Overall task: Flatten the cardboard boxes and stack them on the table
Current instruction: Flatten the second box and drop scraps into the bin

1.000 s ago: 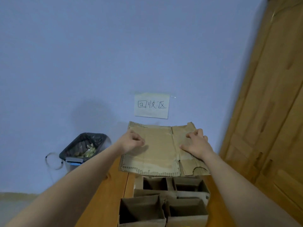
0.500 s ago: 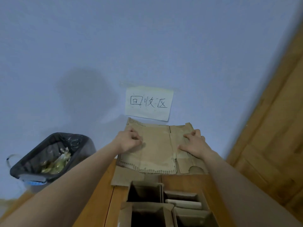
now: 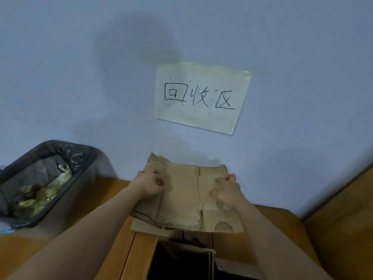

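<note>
Beyond your hands, the pale blue wall (image 3: 80,77) fills most of the view, and the wooden table (image 3: 268,235) runs from it back toward you beneath your arms. Left of your left forearm, the dark-lined trash bin (image 3: 42,184) stands beside the table with crumpled litter inside. Straight above your hands, a taped paper sign (image 3: 201,98) with handwritten characters hangs on the wall.

Under both your hands lies the flattened cardboard (image 3: 183,199), on the table with its far edge against the wall; another flat sheet shows under its near edge. Nearer to you than your grip, an open cardboard box (image 3: 191,257) stands on the table, its dark inside facing up.

Your left hand (image 3: 149,184) is curled into a loose fist, knuckles bearing down on the left part of the flattened cardboard. Your right hand (image 3: 227,188) presses the right part with bent fingers; whether its thumb pinches an edge cannot be told.
</note>
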A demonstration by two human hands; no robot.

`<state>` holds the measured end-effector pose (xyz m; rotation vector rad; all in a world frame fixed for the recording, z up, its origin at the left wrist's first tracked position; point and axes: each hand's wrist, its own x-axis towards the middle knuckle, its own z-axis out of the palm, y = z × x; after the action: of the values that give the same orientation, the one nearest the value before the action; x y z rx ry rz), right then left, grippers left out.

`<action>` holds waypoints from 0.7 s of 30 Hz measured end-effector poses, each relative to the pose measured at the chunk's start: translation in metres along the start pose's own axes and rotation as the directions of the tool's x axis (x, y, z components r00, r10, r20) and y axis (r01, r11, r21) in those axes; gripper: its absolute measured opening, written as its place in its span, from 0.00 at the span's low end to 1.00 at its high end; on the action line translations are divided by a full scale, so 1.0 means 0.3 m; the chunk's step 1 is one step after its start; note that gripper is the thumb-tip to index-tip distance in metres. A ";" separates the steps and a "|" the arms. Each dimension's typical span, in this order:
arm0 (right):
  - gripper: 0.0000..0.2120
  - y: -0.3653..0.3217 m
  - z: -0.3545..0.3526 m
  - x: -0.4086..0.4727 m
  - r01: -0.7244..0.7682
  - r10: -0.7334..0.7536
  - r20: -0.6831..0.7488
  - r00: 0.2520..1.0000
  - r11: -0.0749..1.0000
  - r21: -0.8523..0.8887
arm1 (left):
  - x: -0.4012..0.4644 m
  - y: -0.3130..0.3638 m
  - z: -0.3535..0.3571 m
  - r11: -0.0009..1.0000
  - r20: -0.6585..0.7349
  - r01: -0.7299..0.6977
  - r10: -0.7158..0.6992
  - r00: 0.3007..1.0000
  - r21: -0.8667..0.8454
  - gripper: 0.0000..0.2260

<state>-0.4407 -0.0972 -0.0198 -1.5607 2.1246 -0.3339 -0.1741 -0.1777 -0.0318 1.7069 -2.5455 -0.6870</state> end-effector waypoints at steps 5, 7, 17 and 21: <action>0.24 0.110 0.236 0.134 -0.039 0.028 0.142 0.989 0.996 0.076 | 0.099 -0.122 0.191 0.998 0.129 0.062 -0.061 0.990 -0.001 0.30; 0.24 0.144 0.313 0.178 -0.055 0.038 0.193 0.980 0.995 0.085 | 0.138 -0.163 0.259 0.996 0.159 0.091 -0.087 0.983 -0.018 0.34; 0.30 0.238 0.550 0.309 -0.041 0.078 0.244 0.967 0.987 -0.155 | 0.259 -0.320 0.542 0.994 0.226 0.106 -0.112 0.968 0.041 0.35; 0.35 0.242 0.557 0.319 -0.027 0.112 0.265 0.958 0.952 -0.306 | 0.269 -0.329 0.575 0.988 0.208 0.111 -0.131 0.969 0.108 0.32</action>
<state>-0.4376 -0.1503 -0.2186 -1.5788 2.0667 0.2352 -0.1614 -0.2186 -0.2418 1.9321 -2.6717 -0.8101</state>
